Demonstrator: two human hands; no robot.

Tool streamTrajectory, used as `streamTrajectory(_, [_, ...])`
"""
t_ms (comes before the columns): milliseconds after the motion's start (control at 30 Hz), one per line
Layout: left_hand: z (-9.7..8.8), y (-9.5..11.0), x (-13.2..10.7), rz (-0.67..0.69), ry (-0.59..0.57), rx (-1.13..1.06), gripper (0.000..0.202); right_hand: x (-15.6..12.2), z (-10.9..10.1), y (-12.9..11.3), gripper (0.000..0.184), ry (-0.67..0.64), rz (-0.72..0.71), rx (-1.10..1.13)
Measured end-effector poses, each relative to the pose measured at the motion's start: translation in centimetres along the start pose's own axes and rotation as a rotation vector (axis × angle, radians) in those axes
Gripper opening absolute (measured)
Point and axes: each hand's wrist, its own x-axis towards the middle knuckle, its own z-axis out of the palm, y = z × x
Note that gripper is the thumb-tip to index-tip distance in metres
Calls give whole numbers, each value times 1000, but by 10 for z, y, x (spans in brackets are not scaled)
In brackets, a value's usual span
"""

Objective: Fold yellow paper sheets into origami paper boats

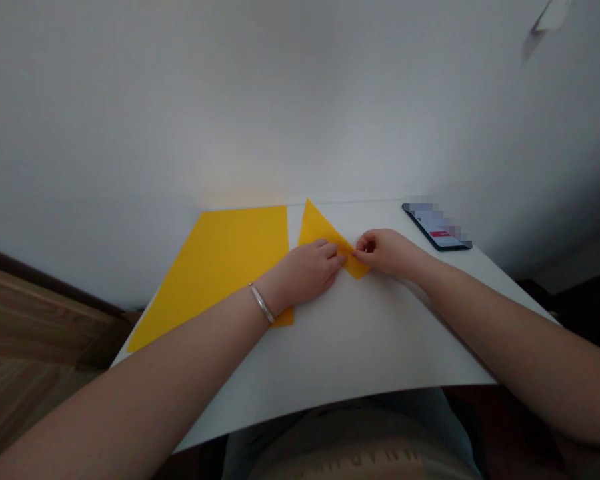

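Observation:
A smaller piece of yellow paper (320, 225), folded to a pointed shape, lies on the white table in the middle of the view. My left hand (314, 268) rests on its lower edge with bent fingers pressed together on the paper. At the paper's right side my right hand (383, 252) pinches the edge between thumb and forefinger. The two hands are close together, with a short stretch of paper between their fingertips. The paper's lower left part is hidden under my left hand. A silver bangle (262, 303) circles my left wrist.
A large yellow sheet (230, 250) lies flat on the left of the white table (360, 347), partly under my left forearm. A phone (440, 230) with a lit screen lies at the back right. The wall (300, 100) rises directly behind the table's far edge.

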Motion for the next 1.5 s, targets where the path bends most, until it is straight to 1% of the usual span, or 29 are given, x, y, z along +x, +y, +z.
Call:
streamTrajectory(133, [3, -2, 0, -13, 71, -80, 38, -2, -1, 2, 4, 240, -221, 26])
streamTrajectory(200, [3, -2, -1, -14, 99, -101, 43, -4, -3, 2, 3, 285, -276, 33])
streamTrajectory(300, [4, -3, -1, -1, 114, -111, 47, -7, -6, -3, 6, 295, -256, -91])
streamTrajectory(400, [2, -3, 0, -14, 114, -91, 45, -13, -11, -12, 7, 278, -313, -268])
streamTrajectory(500, [-1, -2, 0, -14, 58, -36, 30, -19, -13, -20, 13, 211, -378, -417])
streamTrajectory(600, [-8, -1, 0, 39, 12, 9, 22, -22, -13, -25, 19, 152, -382, -551])
streamTrajectory(700, [-13, 1, 0, 57, 19, 44, 21, -21, -10, -25, 19, 102, -383, -613])
streamTrajectory(800, [-14, 1, 0, 46, 60, 84, 18, -19, -7, -23, 18, 92, -378, -589])
streamTrajectory(900, [-9, -1, 1, 50, 80, 80, 17, -17, -6, -20, 19, 75, -382, -522])
streamTrajectory(1000, [-2, -4, 1, 2, 80, 7, 22, -15, -6, -15, 22, 38, -407, -452])
streamTrajectory(1067, [2, -6, 0, -27, 55, -55, 24, -14, -6, -10, 27, 15, -416, -404])
streamTrajectory(1167, [5, -7, -1, -50, 33, -130, 23, -8, -6, 2, 38, -9, -438, -338])
streamTrajectory(1233, [7, -8, -2, -60, 43, -163, 23, -3, -6, 11, 41, -25, -465, -326])
streamTrajectory(1267, [8, -8, -3, -61, 50, -175, 23, 0, -7, 15, 40, -30, -478, -330])
streamTrajectory(1367, [11, -10, -4, -49, 86, -182, 22, 6, -9, 24, 30, -47, -569, -320])
streamTrajectory(1500, [12, -13, -3, 4, 151, -136, 26, 5, -14, 22, 16, -11, -690, -257])
